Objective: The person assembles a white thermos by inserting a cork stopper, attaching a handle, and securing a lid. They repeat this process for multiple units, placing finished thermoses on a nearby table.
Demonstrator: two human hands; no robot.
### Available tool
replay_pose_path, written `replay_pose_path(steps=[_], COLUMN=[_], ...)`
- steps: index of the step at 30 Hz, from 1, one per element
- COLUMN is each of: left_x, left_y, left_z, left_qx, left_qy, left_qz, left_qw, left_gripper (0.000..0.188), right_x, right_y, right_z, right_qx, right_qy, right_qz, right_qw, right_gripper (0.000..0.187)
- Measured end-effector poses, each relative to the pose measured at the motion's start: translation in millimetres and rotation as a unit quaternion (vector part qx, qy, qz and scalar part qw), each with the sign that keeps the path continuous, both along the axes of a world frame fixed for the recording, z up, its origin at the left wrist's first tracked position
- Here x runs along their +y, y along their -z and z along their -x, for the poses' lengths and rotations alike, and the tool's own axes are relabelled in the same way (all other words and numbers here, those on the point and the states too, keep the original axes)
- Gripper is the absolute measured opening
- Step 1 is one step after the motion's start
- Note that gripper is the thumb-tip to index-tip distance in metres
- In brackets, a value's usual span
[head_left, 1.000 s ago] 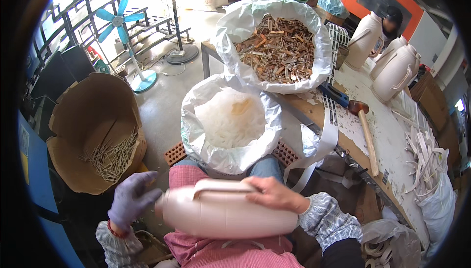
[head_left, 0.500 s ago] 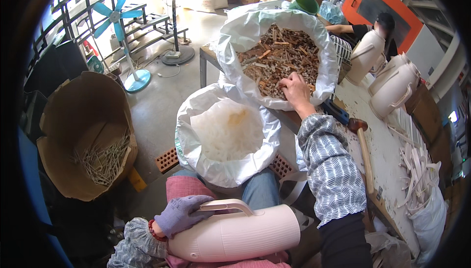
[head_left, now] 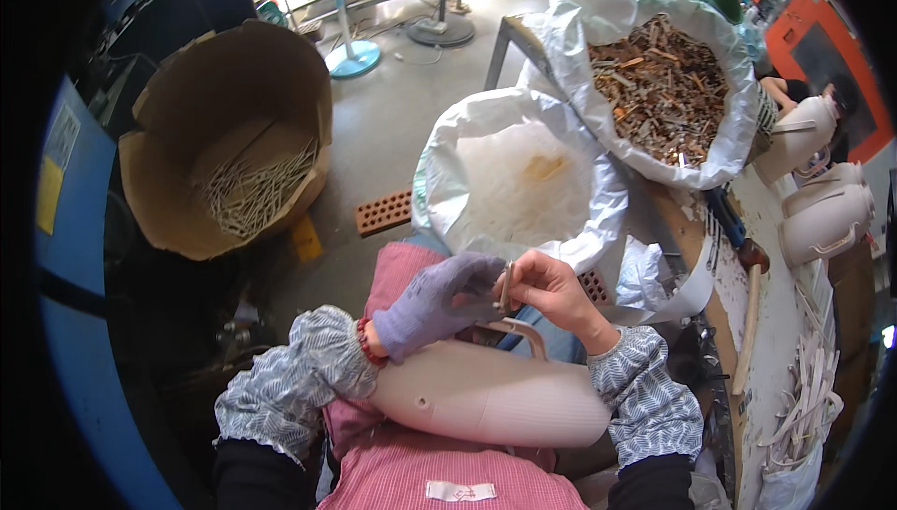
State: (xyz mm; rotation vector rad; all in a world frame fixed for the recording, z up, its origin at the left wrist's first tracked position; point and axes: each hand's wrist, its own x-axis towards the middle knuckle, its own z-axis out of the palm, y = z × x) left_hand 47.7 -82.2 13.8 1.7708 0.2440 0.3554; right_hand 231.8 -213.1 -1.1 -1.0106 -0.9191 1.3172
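Note:
On my lap lies a pale pink ribbed jug [head_left: 495, 398] on its side, its handle [head_left: 528, 334] facing away from me. Above that handle my two hands meet. My right hand [head_left: 556, 293], bare, pinches a small thin brownish strip [head_left: 506, 290] upright between thumb and fingertips. My left hand [head_left: 434, 304], in a purple-grey glove, has its fingers curled against the same strip from the other side. Beyond them stands a white sack [head_left: 437, 160] with pale, translucent contents. A second white sack [head_left: 729, 166], at the far right, holds many small brown and grey pieces.
A big cardboard drum [head_left: 220, 90] with thin sticks stands left. On the right-hand table lie a hammer [head_left: 747, 332] and white strips [head_left: 808, 398], beside more pink jugs [head_left: 827, 216]. A perforated brick [head_left: 383, 213] and fan base [head_left: 353, 60] are on the floor. Another person works far right.
My right hand has come back from the sack of small pieces, bringing a strip to my left hand. My left hand has let go of the jug's handle. The view has shifted.

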Motion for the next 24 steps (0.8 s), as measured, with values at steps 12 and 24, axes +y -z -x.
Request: replay_pose_path(steps=[12, 24], left_x=[-3, 6], left_y=[7, 16], left_z=[14, 27], left_qx=[-0.149, -0.092], left_qy=[-0.025, 0.037], left_qz=[-0.254, -0.162], left_qw=[0.955, 0.982], left_gripper=[0.024, 0.037], right_x=[-5, -22], right_y=[-22, -34], right_z=[32, 47], right_qx=[-0.266, -0.632], right_qy=[0.101, 0.122], right_qz=[0.033, -0.127], right_qw=[0.958, 0.755], right_gripper=[0.014, 0.024])
